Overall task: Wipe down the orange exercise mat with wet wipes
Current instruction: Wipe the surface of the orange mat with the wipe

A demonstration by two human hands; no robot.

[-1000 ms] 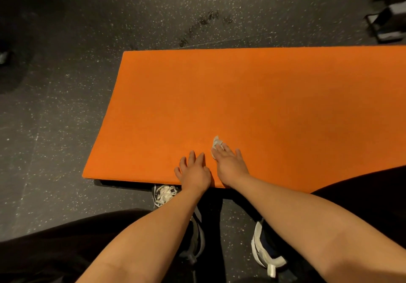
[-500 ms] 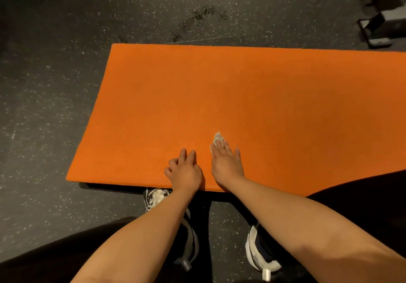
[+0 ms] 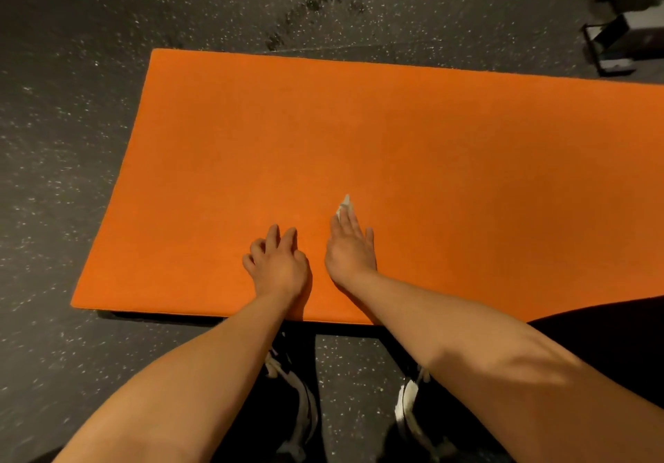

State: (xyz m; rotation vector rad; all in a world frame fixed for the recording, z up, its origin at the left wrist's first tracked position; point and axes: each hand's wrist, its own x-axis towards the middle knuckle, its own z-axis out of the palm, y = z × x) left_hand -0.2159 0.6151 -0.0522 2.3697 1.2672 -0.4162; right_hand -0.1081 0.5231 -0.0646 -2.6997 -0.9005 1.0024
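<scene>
The orange exercise mat (image 3: 395, 139) lies flat on the dark speckled floor and runs off the right edge of the view. My right hand (image 3: 350, 247) presses flat on the mat near its front edge, fingers straight, with a small white wet wipe (image 3: 345, 204) peeking out from under the fingertips. My left hand (image 3: 278, 263) rests on the mat just to the left of it, fingers bent with the tips on the surface, holding nothing.
Dark rubber floor (image 3: 64, 175) surrounds the mat on the left and far side, with a darker stain (image 3: 309, 6) beyond the far edge. A piece of gym equipment (image 3: 618, 42) stands at the top right. My shoes (image 3: 301, 408) are below the mat's front edge.
My right hand with the wipe has slid a little farther onto the mat. The fingers of my left hand have curled more. The view has shifted, showing more floor to the left.
</scene>
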